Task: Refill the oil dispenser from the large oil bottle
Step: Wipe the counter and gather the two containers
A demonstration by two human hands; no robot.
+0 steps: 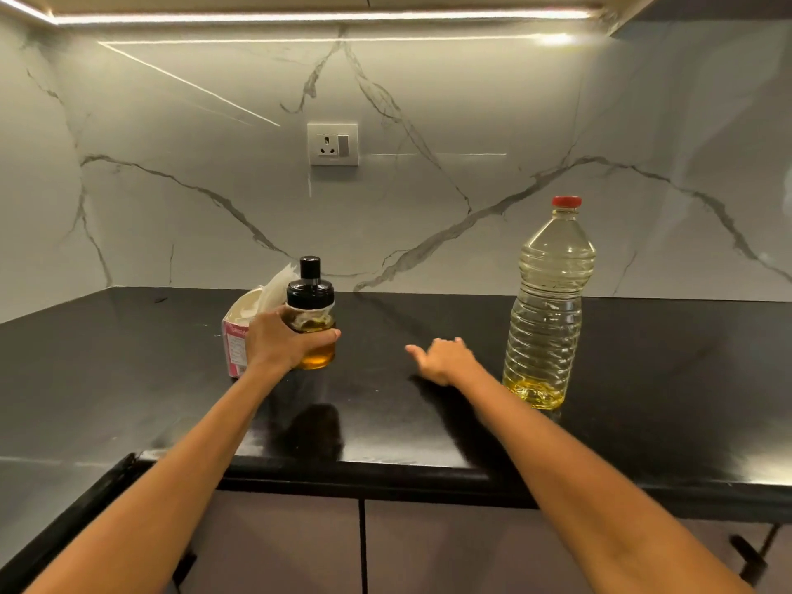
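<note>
Two bare forearms reach in over the front edge of the black countertop (pixel 428 460). The left hand (pixel 278 340) wraps its fingers and thumb around the glass body of the oil dispenser (pixel 312 319), which stands upright, long axis vertical, its black lid (pixel 310 289) fitted and amber oil low in the base. The right hand (pixel 445 360) hovers loosely spread and holds nothing. Taking the dispenser as landmark: the right hand lies to its right, and the large oil bottle (pixel 546 310) stands farther right again, just beyond that hand, upright, red cap (pixel 566 201) on, a little oil at the bottom. The right hand is judged the nearer to the bottle. A tissue box (pixel 236 340) sits just behind-left of the dispenser; its pink label is too blurred to read. A wall socket (pixel 333 144) lies above and behind.
</note>
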